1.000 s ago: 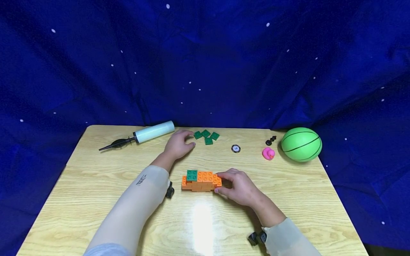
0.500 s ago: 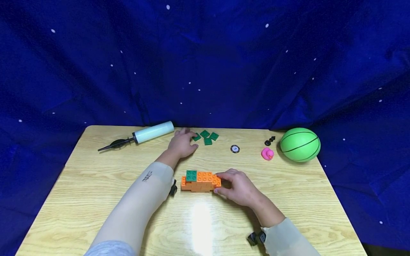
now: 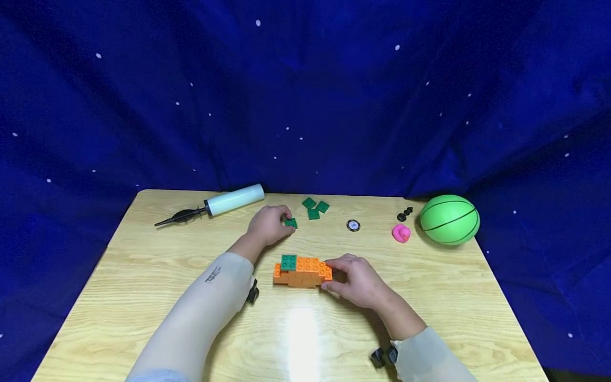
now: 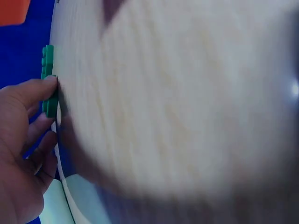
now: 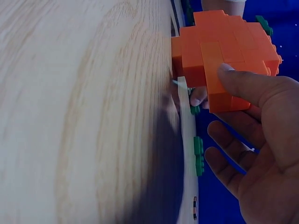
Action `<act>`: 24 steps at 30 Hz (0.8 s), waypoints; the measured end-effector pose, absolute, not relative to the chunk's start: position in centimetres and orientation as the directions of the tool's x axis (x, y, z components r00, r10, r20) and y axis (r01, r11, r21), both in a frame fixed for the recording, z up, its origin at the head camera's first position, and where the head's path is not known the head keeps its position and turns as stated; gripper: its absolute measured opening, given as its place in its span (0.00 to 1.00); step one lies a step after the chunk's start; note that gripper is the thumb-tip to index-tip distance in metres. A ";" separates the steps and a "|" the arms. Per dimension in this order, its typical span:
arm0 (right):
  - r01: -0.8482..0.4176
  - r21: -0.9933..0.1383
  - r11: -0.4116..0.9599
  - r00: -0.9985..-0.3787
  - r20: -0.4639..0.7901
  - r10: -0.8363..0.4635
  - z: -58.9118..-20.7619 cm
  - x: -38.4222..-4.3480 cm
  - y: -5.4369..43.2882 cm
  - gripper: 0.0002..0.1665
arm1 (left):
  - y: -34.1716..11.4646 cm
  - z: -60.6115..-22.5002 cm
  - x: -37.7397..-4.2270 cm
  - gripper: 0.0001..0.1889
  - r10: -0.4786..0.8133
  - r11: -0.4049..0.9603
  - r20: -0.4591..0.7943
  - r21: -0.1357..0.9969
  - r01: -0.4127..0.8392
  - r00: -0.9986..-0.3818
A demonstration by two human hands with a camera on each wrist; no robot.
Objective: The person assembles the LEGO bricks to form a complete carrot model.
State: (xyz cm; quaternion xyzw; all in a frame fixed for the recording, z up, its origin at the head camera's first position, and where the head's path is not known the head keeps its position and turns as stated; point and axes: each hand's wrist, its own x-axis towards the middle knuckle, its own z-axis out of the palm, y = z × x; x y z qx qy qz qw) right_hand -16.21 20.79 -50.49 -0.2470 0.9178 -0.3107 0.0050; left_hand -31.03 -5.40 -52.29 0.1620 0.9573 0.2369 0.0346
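Between thumb and fingertips, my left hand (image 3: 268,226) pinches a flat green building brick (image 3: 291,223) low over the back of the table; the left wrist view shows the thumb (image 4: 35,91) on the brick's edge. Three more flat green bricks (image 3: 313,214) lie just right of it. At the middle stands a block of joined orange building bricks (image 3: 305,276), stepped at both ends. One green brick (image 3: 288,262) sits on its top left. My right hand (image 3: 359,281) grips the orange block's right end between thumb and forefinger, with the other fingers loosely bent in the right wrist view.
A pale blue hand pump (image 3: 236,199) with a black nozzle lies at the back left. Rightwards are a poker chip (image 3: 353,225), a pink rubber duck (image 3: 401,233), a small black chess piece (image 3: 404,214) and a green ball (image 3: 450,219). A blue curtain (image 3: 305,106) hangs behind the table.
My left hand has taken hold of the leftmost green brick and drawn it forward, away from the other green bricks. The right hand and the orange block hold still. The head view has shifted slightly.
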 end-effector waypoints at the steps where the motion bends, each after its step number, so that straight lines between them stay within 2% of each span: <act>1: -0.452 -0.574 0.683 -0.877 0.145 -0.459 -50.6 -16.2 20.8 0.29 | -5.5 -52.3 -30.8 0.17 0.329 0.835 0.008 0.465 0.295 -0.944; 5: -0.463 -0.574 0.675 -0.871 0.154 -0.467 -50.8 -16.2 20.9 0.29 | -5.8 -52.5 -30.0 0.23 0.369 0.829 0.023 0.444 0.341 -0.929; 14: -0.457 -0.567 0.685 -0.876 0.156 -0.456 -50.9 -16.2 20.8 0.30 | -6.5 -50.9 -27.9 0.18 0.443 0.768 0.141 0.449 0.456 -0.885; 24: -0.455 -0.571 0.683 -0.877 0.152 -0.457 -51.0 -16.2 20.8 0.30 | -7.4 -48.5 -25.4 0.16 0.388 0.616 0.260 0.641 0.459 -0.884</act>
